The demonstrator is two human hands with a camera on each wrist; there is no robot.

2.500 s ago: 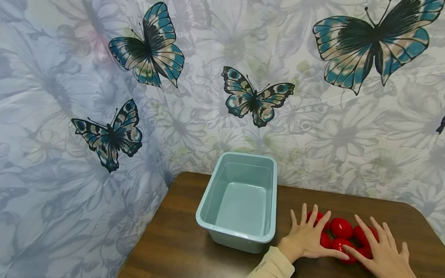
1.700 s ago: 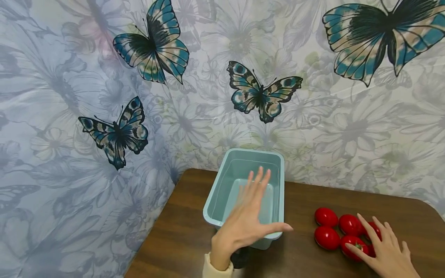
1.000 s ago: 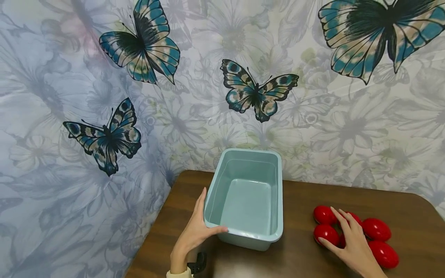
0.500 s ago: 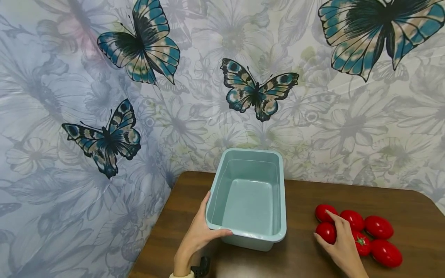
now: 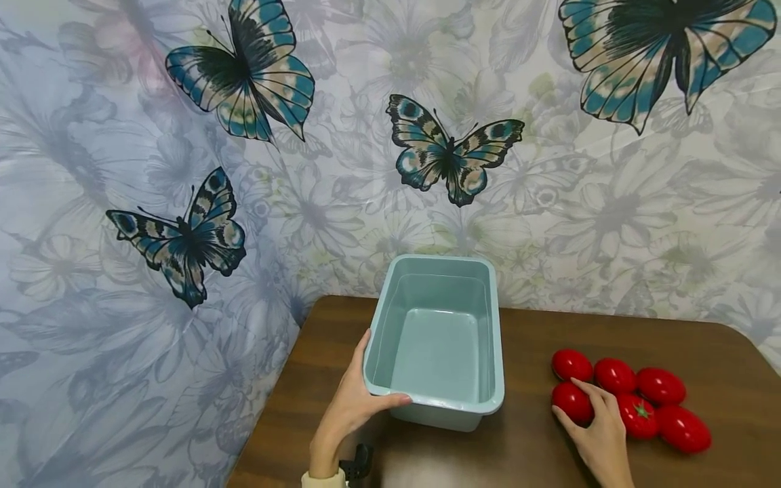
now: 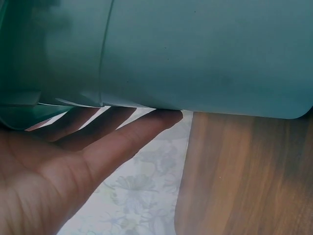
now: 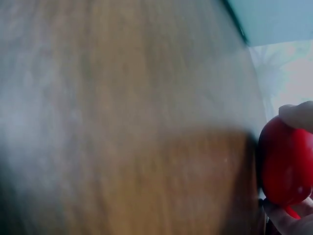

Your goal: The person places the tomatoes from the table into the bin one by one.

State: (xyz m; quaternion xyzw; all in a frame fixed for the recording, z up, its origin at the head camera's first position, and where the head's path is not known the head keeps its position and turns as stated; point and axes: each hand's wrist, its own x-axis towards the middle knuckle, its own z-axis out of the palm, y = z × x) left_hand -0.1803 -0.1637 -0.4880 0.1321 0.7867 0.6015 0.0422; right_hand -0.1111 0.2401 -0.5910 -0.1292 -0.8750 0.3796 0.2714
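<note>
In the head view, my left hand [image 5: 350, 407] holds the near left corner of a pale blue-green plastic bin [image 5: 427, 400], thumb over the front rim and fingers along the left side. The left wrist view shows those fingers [image 6: 132, 132] against the bin's outer wall [image 6: 205, 54]. On the right, my right hand [image 5: 601, 430] grips the front left tomato [image 5: 571, 401] of a red, glossy group, thumb on one side and fingers on the other. That tomato [image 7: 284, 161] also appears at the right edge of the right wrist view.
Several more tomatoes lie close around the right hand, one with a green calyx [image 5: 637, 415] and a long one [image 5: 685, 429] farthest right. All stand on a brown wooden table [image 5: 531, 339]. Behind it hangs a butterfly-patterned cloth [image 5: 342, 224]. A black band [image 5: 360, 462] shows by the left wrist.
My left hand has left the tomatoes and moved left onto the bin's corner. My right hand has shifted left across the tomatoes and taken hold of the front left one.
</note>
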